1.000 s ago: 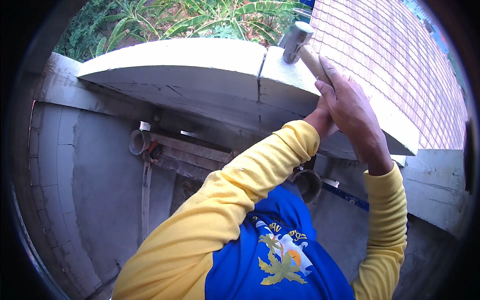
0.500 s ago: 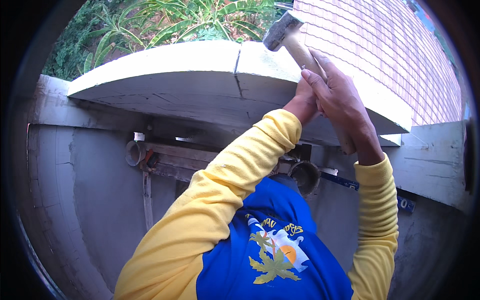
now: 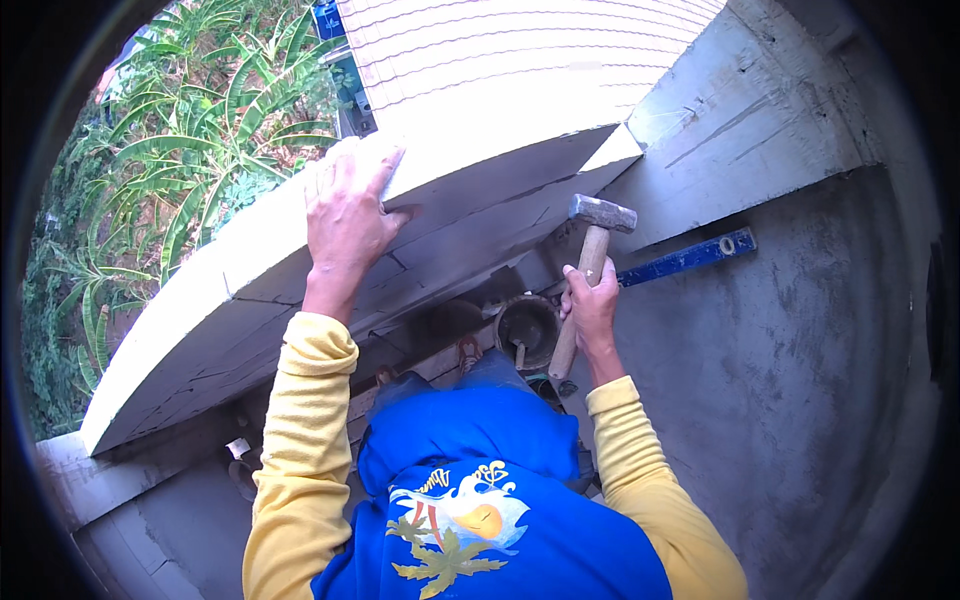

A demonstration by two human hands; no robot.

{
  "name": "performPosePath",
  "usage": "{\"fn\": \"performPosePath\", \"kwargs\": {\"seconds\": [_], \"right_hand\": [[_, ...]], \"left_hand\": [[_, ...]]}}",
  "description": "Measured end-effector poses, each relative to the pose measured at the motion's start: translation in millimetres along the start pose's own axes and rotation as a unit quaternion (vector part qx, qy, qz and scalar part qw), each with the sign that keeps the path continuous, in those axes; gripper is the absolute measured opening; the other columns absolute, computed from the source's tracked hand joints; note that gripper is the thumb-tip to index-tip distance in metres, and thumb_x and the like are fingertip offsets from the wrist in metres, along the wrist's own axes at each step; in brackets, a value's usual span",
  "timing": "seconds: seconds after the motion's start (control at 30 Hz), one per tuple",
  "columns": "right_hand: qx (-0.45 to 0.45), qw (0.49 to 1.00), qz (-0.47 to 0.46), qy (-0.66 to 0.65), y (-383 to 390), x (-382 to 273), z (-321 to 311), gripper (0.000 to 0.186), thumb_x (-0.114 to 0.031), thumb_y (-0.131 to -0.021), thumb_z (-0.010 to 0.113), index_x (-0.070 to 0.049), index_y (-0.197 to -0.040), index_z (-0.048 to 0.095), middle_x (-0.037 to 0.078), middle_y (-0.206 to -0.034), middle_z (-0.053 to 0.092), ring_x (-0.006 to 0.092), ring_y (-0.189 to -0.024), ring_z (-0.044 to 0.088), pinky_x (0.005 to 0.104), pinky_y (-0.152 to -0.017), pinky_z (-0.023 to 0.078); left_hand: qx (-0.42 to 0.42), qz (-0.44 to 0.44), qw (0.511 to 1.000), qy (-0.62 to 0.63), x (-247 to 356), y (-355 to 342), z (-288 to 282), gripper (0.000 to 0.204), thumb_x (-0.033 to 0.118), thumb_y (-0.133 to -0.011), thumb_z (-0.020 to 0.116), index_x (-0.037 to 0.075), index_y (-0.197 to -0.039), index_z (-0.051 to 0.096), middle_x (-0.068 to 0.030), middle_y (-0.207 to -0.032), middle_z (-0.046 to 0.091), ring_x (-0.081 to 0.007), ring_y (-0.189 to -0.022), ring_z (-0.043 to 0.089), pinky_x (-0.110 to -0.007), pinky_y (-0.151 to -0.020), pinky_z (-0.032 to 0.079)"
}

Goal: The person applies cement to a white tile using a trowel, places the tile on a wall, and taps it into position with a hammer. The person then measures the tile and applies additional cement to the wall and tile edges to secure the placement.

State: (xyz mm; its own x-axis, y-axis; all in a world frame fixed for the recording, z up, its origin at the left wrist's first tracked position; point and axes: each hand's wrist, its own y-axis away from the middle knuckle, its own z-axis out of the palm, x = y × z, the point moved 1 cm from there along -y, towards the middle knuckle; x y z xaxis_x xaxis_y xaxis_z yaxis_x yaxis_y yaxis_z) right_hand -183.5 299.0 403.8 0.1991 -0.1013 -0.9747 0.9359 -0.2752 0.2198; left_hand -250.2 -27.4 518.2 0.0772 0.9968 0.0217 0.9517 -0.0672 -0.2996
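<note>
My left hand [image 3: 345, 220] grips the top edge of a curved white concrete ledge [image 3: 180, 310], fingers over it and thumb near its inner face. My right hand [image 3: 590, 310] is closed round the wooden handle of a short-handled metal sledgehammer [image 3: 603, 214], held head-up in front of the ledge's underside. A dark bucket [image 3: 525, 325] with a tool inside sits below and left of that hand. A long blue level [image 3: 680, 260] lies behind the hammer, along the bottom of a grey beam.
Below me are planks and my feet, beside the bucket. Grey beams [image 3: 750, 90] and rendered walls [image 3: 760, 380] bound the right and lower left. Beyond the ledge are banana plants [image 3: 180, 150] and a tiled roof [image 3: 510, 50] at a lower level.
My left hand has left the hammer and moved left onto the ledge. The right hand has lowered the hammer. The view has swung round, showing more wall at right.
</note>
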Motion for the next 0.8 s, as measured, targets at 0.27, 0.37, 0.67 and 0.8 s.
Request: {"fn": "performPosePath", "kwargs": {"seconds": [0.27,0.37,0.67,0.8], "right_hand": [[0.037,0.995,0.022,0.091,-133.8,-8.0,-68.8,0.029,-0.008,-0.091,0.073,-0.004,-0.108,0.05,0.003,-0.074,0.057,0.0107,-0.05,0.056,0.0281,-0.041,0.048],[0.063,0.989,-0.001,0.137,-182.9,-24.3,-78.9,0.029,-0.009,-0.09,0.073,-0.002,-0.109,0.052,0.004,-0.075,0.059,0.0122,-0.051,0.057,0.0294,-0.042,0.049],[-0.079,0.968,0.042,0.236,-191.9,-48.8,-37.7,0.033,-0.008,-0.087,0.069,0.002,-0.114,0.052,0.007,-0.077,0.059,0.0143,-0.055,0.059,0.0332,-0.045,0.05],[-0.053,0.974,0.043,0.216,-207.4,-53.2,-52.1,0.034,-0.01,-0.089,0.07,-0.001,-0.116,0.052,0.005,-0.077,0.058,0.0118,-0.053,0.056,0.0311,-0.045,0.048]], "left_hand": [[0.0,0.011,1.0,-0.001,1.4,-3.3,1.9,0.09,0.045,-0.074,0.092,0.029,-0.155,0.057,-0.0225,-0.152,0.054,-0.0417,-0.142,0.05,-0.055,-0.117,0.04],[0.0,0.021,1.0,0.011,7.1,-6.9,-0.1,0.091,0.043,-0.073,0.093,0.029,-0.155,0.057,-0.0229,-0.152,0.053,-0.0416,-0.142,0.05,-0.055,-0.117,0.039],[0.004,0.015,1.0,0.001,6.5,-5.4,1.5,0.093,0.042,-0.073,0.093,0.029,-0.157,0.055,-0.0234,-0.153,0.052,-0.0414,-0.141,0.05,-0.056,-0.119,0.036],[-0.009,0.016,1.0,0.012,5.0,-6.9,-2.7,0.093,0.041,-0.072,0.093,0.029,-0.157,0.055,-0.0233,-0.153,0.052,-0.0411,-0.142,0.05,-0.056,-0.119,0.035]]}}
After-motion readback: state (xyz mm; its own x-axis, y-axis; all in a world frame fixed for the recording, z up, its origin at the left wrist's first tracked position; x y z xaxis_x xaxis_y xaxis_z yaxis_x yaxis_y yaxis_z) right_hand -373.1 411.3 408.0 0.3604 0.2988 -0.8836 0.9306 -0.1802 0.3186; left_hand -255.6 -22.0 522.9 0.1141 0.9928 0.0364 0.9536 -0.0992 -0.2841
